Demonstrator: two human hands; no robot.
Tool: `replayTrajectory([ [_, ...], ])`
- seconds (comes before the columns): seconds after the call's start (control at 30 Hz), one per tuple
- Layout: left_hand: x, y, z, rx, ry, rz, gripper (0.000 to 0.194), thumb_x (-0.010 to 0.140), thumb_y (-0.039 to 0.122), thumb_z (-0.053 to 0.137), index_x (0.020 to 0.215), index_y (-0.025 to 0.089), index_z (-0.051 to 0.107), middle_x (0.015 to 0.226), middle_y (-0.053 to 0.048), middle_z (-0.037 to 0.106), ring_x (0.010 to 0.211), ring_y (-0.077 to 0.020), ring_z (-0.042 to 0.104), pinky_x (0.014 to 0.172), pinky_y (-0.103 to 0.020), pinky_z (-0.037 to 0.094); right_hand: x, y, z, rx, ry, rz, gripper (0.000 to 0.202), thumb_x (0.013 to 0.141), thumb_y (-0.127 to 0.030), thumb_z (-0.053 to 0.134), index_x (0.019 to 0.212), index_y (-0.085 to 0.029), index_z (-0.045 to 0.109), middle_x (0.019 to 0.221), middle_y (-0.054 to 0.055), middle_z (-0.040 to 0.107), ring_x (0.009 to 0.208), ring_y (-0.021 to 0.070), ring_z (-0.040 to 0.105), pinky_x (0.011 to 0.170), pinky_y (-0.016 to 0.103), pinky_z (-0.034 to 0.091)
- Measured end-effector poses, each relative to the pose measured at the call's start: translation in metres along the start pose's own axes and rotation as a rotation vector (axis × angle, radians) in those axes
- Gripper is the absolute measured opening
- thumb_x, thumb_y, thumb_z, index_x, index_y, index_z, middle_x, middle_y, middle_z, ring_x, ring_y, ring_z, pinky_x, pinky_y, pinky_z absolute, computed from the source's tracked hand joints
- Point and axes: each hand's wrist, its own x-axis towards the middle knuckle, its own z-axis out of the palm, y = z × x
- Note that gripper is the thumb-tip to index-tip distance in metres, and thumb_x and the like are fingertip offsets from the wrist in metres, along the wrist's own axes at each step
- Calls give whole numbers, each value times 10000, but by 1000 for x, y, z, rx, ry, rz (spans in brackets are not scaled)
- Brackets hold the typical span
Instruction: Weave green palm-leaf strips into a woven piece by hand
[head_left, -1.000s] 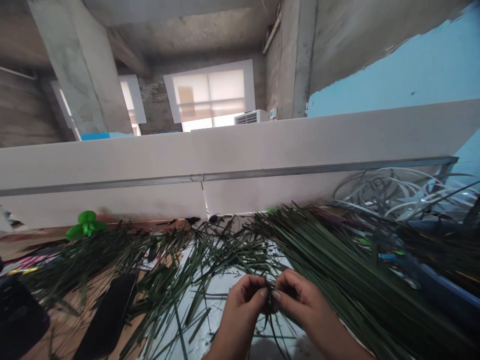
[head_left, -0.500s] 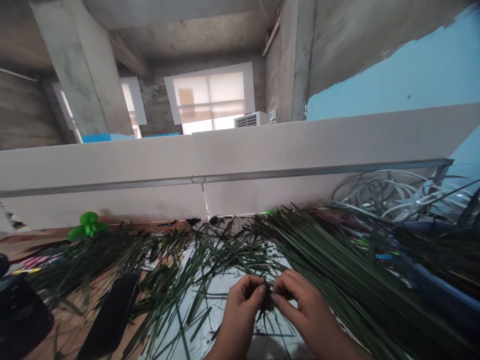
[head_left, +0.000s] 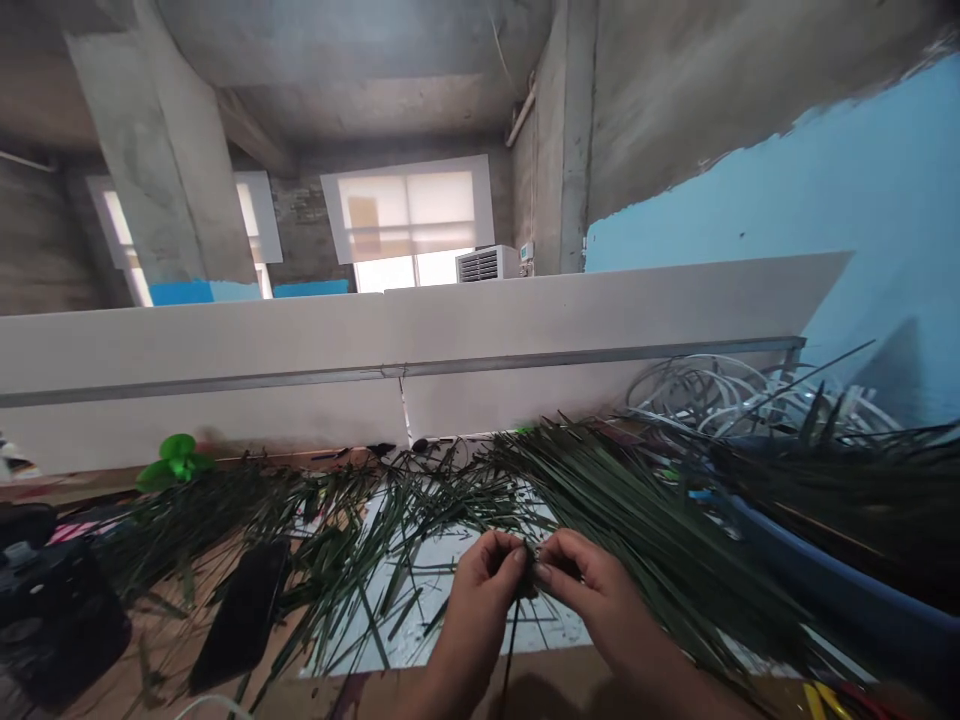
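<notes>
My left hand (head_left: 486,580) and my right hand (head_left: 583,580) meet low in the middle of the view, thumbs and fingers pinched from both sides on a small dark green leaf piece (head_left: 529,575). A thin dark strip hangs down from it between my wrists. The fingers cover most of the piece, so its shape cannot be made out. Beneath and beyond my hands, cut green leaf strips (head_left: 390,560) lie scattered over a white sheet (head_left: 442,640). A thick bundle of long green leaves (head_left: 622,500) lies just right of my right hand.
A black phone (head_left: 244,615) and a dark object (head_left: 60,610) lie at left, with a green plastic thing (head_left: 178,460) behind. On the right are a blue tub (head_left: 817,560) of dark leaves, coiled white strips (head_left: 705,390) and yellow-handled tool (head_left: 821,700). A white partition (head_left: 480,330) closes the back.
The view has tilted up and turned right, showing more tub and the yellow handles. Both hands stay pinched on the leaf piece, and its hanging strip now shows more plainly below.
</notes>
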Motion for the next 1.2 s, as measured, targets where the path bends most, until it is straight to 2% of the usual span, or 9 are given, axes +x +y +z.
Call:
replayTrajectory([
  [0.23,-55,9,6,-57,44,-43,349,637,421,864,734,141,680,657,7,629,589,-107,555,585,-220,457,-45,-30,9,41,61,-11,246,810,-385,596,661,-210,510,659,-32,459,666,181,444,618,289,340],
  [0.37,-94,11,3,-124,112,-90,370,606,421,892,759,145,698,690,-11,663,631,-128,603,627,-233,490,-82,-33,11,157,117,41,257,819,-433,623,717,-202,577,685,-21,507,695,191,482,647,296,380],
  [0.5,-131,1,-1,-209,182,-77,408,586,448,906,773,147,705,707,-24,690,638,-135,623,652,-242,509,-123,-27,23,340,277,89,271,793,-461,698,896,-213,656,857,23,639,838,231,576,765,329,445],
  [0.57,-146,-7,-4,-234,202,-58,409,596,456,902,792,148,717,737,-36,707,669,-152,644,677,-257,521,-139,-25,34,425,298,119,314,761,-462,737,946,-214,684,933,45,678,920,255,604,817,343,461],
  [0.63,-159,-15,-7,-235,217,-50,421,580,465,907,791,148,728,738,-48,713,699,-182,663,692,-279,531,-151,-25,46,470,277,140,328,720,-468,768,893,-196,709,871,51,694,860,255,621,769,337,475],
  [0.77,-177,-28,-13,-217,270,-36,437,570,467,910,819,148,746,807,-79,733,771,-215,677,711,-289,530,-163,-30,62,327,276,125,242,693,-390,783,797,-186,705,714,5,642,652,193,559,622,293,436],
  [0.97,-197,-43,-5,-187,287,11,399,611,488,880,800,163,747,767,-57,718,738,-196,658,695,-265,514,-177,-39,58,181,217,89,191,768,-370,700,762,-180,706,745,41,680,740,241,636,693,319,494],
  [1.1,-211,-48,5,-197,355,22,425,573,503,891,782,160,751,791,-78,743,789,-225,676,754,-292,521,-189,-40,49,152,168,122,217,783,-390,693,784,-174,707,757,47,687,740,243,650,650,305,497],
  [1.2,-219,-49,7,-181,348,8,430,558,513,895,766,162,757,784,-72,743,786,-221,671,761,-289,515,-196,-41,44,130,146,118,233,804,-402,672,771,-173,698,746,46,678,727,238,633,616,299,479],
])
